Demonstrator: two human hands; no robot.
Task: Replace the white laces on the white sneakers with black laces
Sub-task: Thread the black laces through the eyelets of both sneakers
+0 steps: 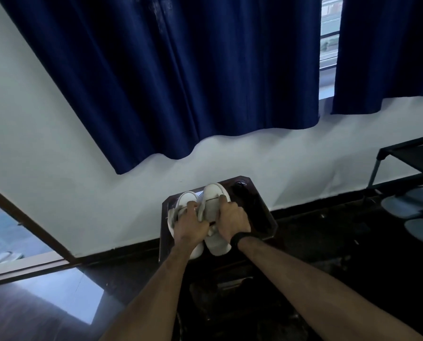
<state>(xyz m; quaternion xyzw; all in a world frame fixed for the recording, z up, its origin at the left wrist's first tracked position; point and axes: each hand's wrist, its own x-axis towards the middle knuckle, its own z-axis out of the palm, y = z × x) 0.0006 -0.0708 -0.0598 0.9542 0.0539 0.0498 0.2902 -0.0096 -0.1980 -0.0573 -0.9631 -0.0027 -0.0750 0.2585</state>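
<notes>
My left hand curls its fingers into the left white leather sneaker; my right hand grips the right white sneaker beside it. Both sit touching on the small dark wooden bench against the white wall.

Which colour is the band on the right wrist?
Black; the band shows clearly in the head view.

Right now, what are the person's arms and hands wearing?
Both arms are bare, with no sleeves showing. The right hand has a black band around its wrist, maybe a watch or strap; it is too dark to tell. The left hand has no band or ring that can be seen.
</notes>
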